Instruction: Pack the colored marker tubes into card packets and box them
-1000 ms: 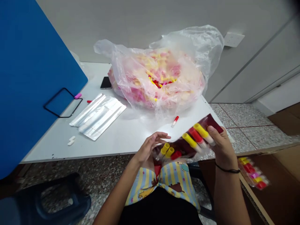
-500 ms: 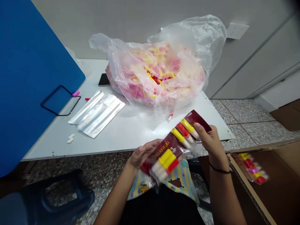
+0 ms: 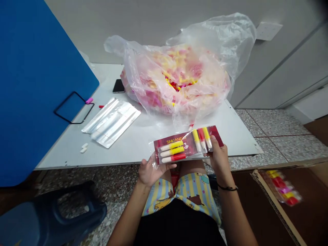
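My left hand (image 3: 152,172) and my right hand (image 3: 217,159) hold opposite ends of a clear plastic pack of markers (image 3: 186,145) just over the white table's front edge. Its dark red card reads "SHUANG", the rest hidden by glare. Several white-bodied markers with yellow or red caps lie inside, some crosswise, some lengthwise. Behind the pack, a large clear plastic bag (image 3: 176,82) holds a heap of pink, yellow and red pieces. A small red-and-white item (image 3: 191,127) lies mostly hidden by the bag's edge.
The white table (image 3: 61,159) also bears silver foil sleeves (image 3: 111,122), a phone (image 3: 118,86), a pink cap (image 3: 89,100) and white bits (image 3: 83,148). A blue board (image 3: 43,85) with a black frame (image 3: 73,107) stands left. A cardboard box (image 3: 271,205) with another marker pack (image 3: 280,188) sits lower right.
The pack has swung from a steep tilt to lying nearly level, its printed card facing up. Both hands have moved closer to my lap, and the view has shifted slightly.
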The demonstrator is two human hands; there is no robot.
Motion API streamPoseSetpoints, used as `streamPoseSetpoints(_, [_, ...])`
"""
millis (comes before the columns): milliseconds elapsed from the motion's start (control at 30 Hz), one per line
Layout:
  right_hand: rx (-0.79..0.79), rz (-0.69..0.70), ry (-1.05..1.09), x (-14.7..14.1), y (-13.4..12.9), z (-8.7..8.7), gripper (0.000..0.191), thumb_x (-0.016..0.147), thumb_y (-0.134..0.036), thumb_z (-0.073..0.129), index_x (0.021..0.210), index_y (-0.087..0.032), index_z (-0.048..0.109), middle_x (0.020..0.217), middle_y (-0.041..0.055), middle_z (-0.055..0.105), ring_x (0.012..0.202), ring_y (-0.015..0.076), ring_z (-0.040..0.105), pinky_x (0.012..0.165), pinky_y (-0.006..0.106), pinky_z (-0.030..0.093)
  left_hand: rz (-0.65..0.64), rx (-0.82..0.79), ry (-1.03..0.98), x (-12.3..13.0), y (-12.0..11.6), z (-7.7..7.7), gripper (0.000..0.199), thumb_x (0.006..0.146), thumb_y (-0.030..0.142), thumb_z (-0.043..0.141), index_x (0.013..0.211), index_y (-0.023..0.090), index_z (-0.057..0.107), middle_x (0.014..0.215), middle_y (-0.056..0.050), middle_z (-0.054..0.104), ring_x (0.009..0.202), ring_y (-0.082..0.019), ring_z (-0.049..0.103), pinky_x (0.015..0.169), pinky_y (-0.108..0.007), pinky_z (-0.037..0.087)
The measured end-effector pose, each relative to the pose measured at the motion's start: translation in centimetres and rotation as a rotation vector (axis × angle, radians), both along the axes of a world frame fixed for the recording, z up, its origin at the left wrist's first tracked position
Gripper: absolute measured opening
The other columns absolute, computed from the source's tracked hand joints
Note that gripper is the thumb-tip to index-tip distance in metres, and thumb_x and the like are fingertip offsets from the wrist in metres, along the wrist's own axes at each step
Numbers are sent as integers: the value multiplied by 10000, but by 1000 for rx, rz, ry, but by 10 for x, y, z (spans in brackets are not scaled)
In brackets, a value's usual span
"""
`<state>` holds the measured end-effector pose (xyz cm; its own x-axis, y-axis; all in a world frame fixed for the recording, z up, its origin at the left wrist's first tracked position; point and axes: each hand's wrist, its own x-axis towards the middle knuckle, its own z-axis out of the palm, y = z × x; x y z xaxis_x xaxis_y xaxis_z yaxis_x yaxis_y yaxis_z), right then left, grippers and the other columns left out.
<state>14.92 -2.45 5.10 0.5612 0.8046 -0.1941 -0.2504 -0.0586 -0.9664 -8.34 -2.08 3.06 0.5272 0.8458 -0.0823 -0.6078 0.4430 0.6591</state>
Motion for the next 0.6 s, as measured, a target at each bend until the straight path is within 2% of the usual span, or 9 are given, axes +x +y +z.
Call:
streamPoseSetpoints(67, [-13,5,85,-9,-1,-3,374,704,-528,693,699,-176,564,479,-52,509,362,98,433,302,217,357,56,47,64,2,-4,5,839,587,752,616,1236,233,499,1263,-134,559,1152,-368,526,909,-552,444])
streamPoseSetpoints(133, [4,45,211,-25,-5,-8,348,717,-510,689,720,-185,564,477,-64,493,355,83,407,290,195,327,161,159,149,7,-4,19,854,607,714,638,1305,267,432,1332,-129,507,1212,-365,482,938,-540,434])
streamPoseSetpoints(233, [-15,129,497,-66,-16,-17,262,732,-428,699,782,-192,600,514,-68,508,357,57,371,293,161,308,396,457,305,16,5,49,1010,568,676,714,1407,337,265,1459,-90,363,1317,-342,369,1013,-482,398])
streamPoseSetpoints(300, [-86,191,726,-100,-27,-24,179,729,-343,702,775,-196,611,530,-65,527,358,50,376,303,149,319,503,628,442,23,17,66,1117,511,628,780,1426,320,218,1457,-105,353,1326,-333,356,1035,-449,383])
streamPoseSetpoints(367, [-177,240,917,-130,-38,-31,167,720,-312,699,683,-187,595,470,-70,495,335,44,377,316,143,337,504,646,562,29,29,75,1015,584,565,771,1406,273,252,1322,-126,488,1235,-303,466,997,-427,412])
streamPoseSetpoints(467, [-232,251,1024,-153,-49,-36,214,703,-341,715,652,-168,598,437,-61,504,322,45,402,323,142,350,473,544,643,34,38,77,729,732,504,681,1324,228,357,1113,-97,598,1069,-240,579,929,-381,448])
streamPoseSetpoints(600, [-159,201,958,-147,-53,-30,265,678,-393,743,739,-162,628,467,-37,574,336,74,457,326,163,370,577,567,579,27,35,72,689,745,530,651,1313,266,365,1205,-86,573,1081,-229,584,942,-374,441])
